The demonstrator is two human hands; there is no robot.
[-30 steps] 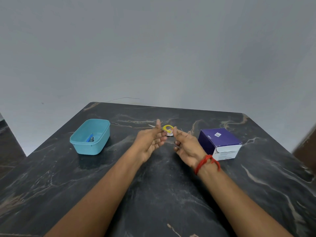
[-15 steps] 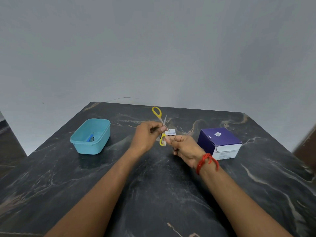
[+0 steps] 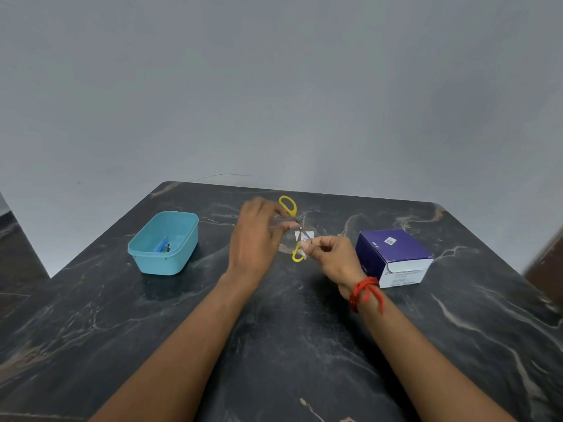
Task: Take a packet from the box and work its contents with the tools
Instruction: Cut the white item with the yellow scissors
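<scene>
Above the middle of the dark marble table, my left hand holds a pair of small yellow-handled scissors, its fingers curled at the handles. One yellow loop stands up, the other shows lower down by my right fingers. My right hand pinches a small white packet against the scissor blades. A red thread is tied round my right wrist. The purple and white box stands to the right of my hands.
A teal plastic tub with a blue-handled tool inside sits on the left of the table. A grey wall rises behind the table's far edge. A brown edge shows at the far right.
One second ago both hands were close together with only a yellow loop showing. The scissors then swung up in my left hand, and the white packet now sits at the blades.
</scene>
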